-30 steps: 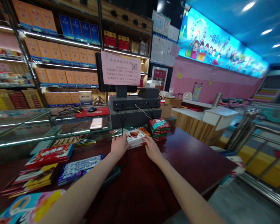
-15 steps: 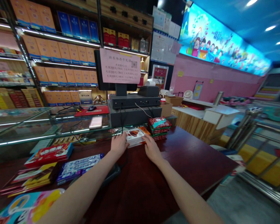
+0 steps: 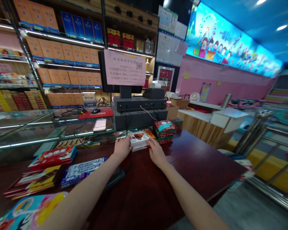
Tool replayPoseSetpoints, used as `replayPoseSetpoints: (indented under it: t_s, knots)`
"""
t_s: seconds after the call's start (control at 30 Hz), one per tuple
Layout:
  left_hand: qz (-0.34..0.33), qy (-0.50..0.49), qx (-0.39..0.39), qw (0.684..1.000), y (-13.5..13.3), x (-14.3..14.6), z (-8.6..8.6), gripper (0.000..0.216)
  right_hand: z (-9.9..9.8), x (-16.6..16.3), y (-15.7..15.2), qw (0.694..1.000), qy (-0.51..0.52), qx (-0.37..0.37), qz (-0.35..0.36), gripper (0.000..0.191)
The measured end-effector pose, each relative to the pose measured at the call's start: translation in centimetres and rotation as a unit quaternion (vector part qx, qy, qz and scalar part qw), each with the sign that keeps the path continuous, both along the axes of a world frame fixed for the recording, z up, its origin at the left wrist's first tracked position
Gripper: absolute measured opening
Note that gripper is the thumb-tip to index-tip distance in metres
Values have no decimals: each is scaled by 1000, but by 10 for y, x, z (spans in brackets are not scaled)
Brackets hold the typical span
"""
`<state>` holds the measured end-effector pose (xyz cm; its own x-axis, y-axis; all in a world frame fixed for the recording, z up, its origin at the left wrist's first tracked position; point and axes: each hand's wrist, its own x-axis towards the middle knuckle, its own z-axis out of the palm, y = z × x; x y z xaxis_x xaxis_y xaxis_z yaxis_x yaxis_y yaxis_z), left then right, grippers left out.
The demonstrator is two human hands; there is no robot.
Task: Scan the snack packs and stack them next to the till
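A small stack of white-and-orange snack packs (image 3: 141, 136) lies on the dark red counter (image 3: 136, 188), with a brown picture on its top. My left hand (image 3: 122, 148) holds the stack's left end, fingers curled against it. At the right end, my right hand (image 3: 156, 152) presses its fingers on the near corner. Right behind it stands a neat pile of red and green snack packs (image 3: 165, 126), close to the stack. Parts of the pack edges are hidden under my fingers.
Left on the counter lie a red snack box (image 3: 52, 157), yellow-and-brown packs (image 3: 44, 179), blue-and-purple packs (image 3: 81, 169) and a colourful bag (image 3: 26, 210). A black device (image 3: 116, 178) sits partly under my left forearm. Behind are a glass case (image 3: 21, 127) and a cash register (image 3: 139, 115).
My hands keep their hold on the stack, which stays in nearly the same place on the counter. The whole view has shifted slightly.
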<state>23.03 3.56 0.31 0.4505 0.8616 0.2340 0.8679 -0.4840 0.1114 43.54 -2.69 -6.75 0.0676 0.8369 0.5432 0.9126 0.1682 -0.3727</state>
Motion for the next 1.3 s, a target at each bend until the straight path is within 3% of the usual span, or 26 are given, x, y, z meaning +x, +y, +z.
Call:
replayPoseSetpoints:
  t_s: [0.33,0.63,0.87,1.3]
  knots:
    - [-5,-2,-18,1000,-3,-16,7,45,2,-2,-4,1000,-23,6,8,53]
    - [12,-13,-42,999,-3,-61,20,34,0,-10,7,994,-49,63,71,48]
    - [30,-17,-47,998,-7,-109,21,27,3,-44,18,989,-41,76,120,49]
    - [103,-52,-46,992,-7,-210,25,30,29,-129,31,978,0,-21,209,50]
